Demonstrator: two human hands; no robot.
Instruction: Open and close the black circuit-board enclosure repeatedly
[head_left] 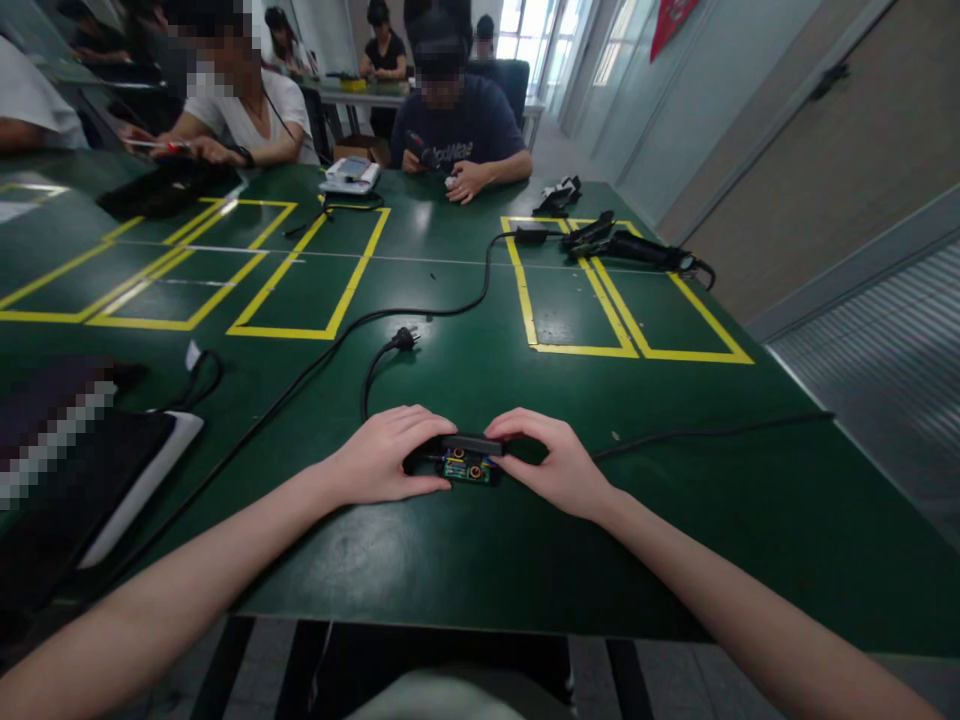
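Observation:
A small power adapter with its casing apart lies on the green table in front of me, its green circuit board (466, 468) and copper coils showing. Along the board's far side a black casing half (474, 443) stands tilted up. My left hand (394, 452) grips the left end, thumb at the near corner and fingers on the casing. The right end of the casing half is pinched between thumb and fingers of my right hand (559, 462). Cords run out at both sides; a black mains plug (406, 339) lies beyond my left hand.
A long black cable (360, 318) crosses the green table (420, 560) to an adapter (531, 235) and black tools (637, 248) at the far right. Dark flat items (112, 480) lie at left. Yellow tape marks rectangles. Co-workers sit across the table, one holding a dark tool (424, 152).

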